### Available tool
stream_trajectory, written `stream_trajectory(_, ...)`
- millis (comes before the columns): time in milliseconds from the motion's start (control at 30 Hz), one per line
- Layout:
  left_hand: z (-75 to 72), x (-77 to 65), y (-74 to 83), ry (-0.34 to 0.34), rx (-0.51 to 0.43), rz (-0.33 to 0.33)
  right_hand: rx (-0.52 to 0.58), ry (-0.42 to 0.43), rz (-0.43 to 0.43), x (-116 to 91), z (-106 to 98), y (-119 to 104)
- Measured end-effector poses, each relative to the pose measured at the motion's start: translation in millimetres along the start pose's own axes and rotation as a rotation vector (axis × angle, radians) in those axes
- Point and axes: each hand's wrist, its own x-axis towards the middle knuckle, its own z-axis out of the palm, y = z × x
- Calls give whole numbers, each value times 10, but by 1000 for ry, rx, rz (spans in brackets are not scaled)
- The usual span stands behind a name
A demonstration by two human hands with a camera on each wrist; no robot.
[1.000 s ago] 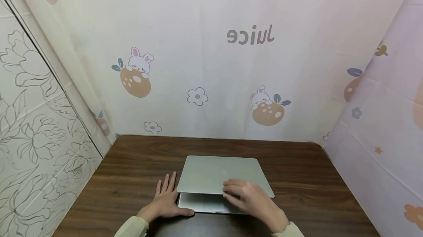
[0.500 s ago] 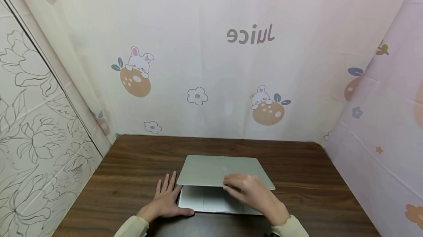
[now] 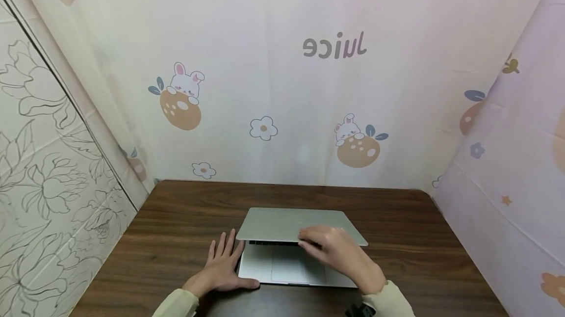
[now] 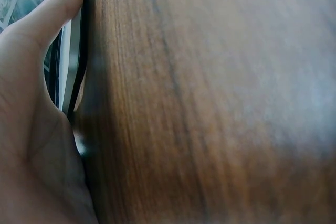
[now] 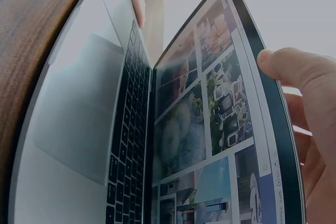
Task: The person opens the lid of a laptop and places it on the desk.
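A silver laptop [image 3: 260,263] lies on the table with its lid [image 3: 278,221] partly raised. The right hand [image 3: 337,253] pinches the lid's front edge, thumb beneath and fingers on the outer side. From the right wrist, the lit screen [image 5: 181,124] shows a page of photos, angled over the black keyboard [image 5: 126,156] and the trackpad [image 5: 79,108]. The left hand [image 3: 220,268] rests flat at the laptop's left side, fingers spread on the table. Its thumb [image 4: 60,9] lies against the front edge of the laptop's base.
The dark wooden table [image 3: 190,209] extends around the laptop on every side. A printed curtain [image 3: 265,71] hangs behind it, with further patterned cloth at left and right. A small black device [image 3: 359,310] sits at the right wrist.
The right hand has lifted the lid's front edge upward and away, widening the gap and uncovering more of the base, including a strip of keyboard. The left hand has stayed in place.
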Motion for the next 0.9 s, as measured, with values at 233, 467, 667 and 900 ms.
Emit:
stream_trajectory(233,49,36,-40,4,22,-18,34,-17,15,37,-21,19)
stream_trajectory(467,61,44,-57,-1,21,-9,34,-32,37,73,-47,40)
stream_trajectory(667,35,40,-31,-23,31,-23,12,-7,30,116,-57,71)
stream_trajectory(900,-41,13,30,-21,39,-18,10,0,31,146,-72,95)
